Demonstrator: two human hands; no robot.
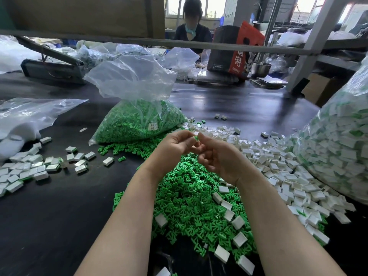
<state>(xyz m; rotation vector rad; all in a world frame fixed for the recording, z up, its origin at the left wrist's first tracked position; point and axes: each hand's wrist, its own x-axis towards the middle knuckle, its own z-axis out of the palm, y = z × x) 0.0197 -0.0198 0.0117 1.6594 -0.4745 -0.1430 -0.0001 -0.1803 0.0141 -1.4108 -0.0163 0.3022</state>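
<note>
1. Green plastic clips (191,206) are lying in a loose heap on the black table (59,216) at the near edge, between the two forearms, with a few white caps (238,222) sitting on top of them.
2. Just beyond that heap, the left hand (175,144) and the right hand (217,156) are meeting above the table, fingers curled, and both are pinching one small green piece (196,138) between their fingertips. How much of it the fingers are hiding I cannot tell.
3. To the right, a wide spill of white shells (278,166) is spreading toward a big clear sack of white parts (338,146).
4. On the left, a scatter of closed white blocks (29,168) is lying well apart from the hands.
5. Behind the hands, an open clear bag of green clips (139,124) is slumping on the table.
6. Far back, a red and black carton (235,50) is standing beside a metal bowl (260,68), and another person (192,30) is sitting across the table.
</note>
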